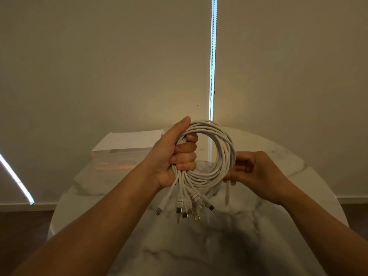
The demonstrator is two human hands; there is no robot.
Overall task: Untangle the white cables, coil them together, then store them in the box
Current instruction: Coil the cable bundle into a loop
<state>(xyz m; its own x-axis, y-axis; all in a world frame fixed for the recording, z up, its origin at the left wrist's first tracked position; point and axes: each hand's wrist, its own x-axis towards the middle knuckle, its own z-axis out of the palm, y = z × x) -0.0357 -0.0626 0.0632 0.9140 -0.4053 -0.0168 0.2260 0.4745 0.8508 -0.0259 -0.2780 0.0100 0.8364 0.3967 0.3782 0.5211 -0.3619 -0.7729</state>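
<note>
A person's left hand (175,154) closes in a full fist round one side of a ring of white cables (223,148), fingers threaded through the hoop and thumb laid over its top, holding the bundle upright in the air above a table. Directly below the fist, a cluster of plugs (185,210) hangs free, metal tips pointing down. Across the ring from the grip, the right hand (256,172) curls its fingers at the outer rim and appears to pinch a loose tail (227,193) that dangles beneath it; exactly how the fingertips meet the strand is partly hidden. The cables look light, soft and springy, with a smooth jacket likely to slide, so the loops would probably fan open if the fist eased. The crossing where all strands bunch, under the left palm, seems the surest place to hold, and the plugs are best kept from knocking the stone. Beyond the left wrist and well apart from the coil sits the box (119,158), translucent, with a white sheet or lid lying over its top. Underneath everything spreads a round marble-patterned table (199,246), glossy and pale. Behind it, drawn beige blinds (99,66) are split by a bright strip of daylight (212,56), and a dark floor (23,226) shows at the table's edge.
</note>
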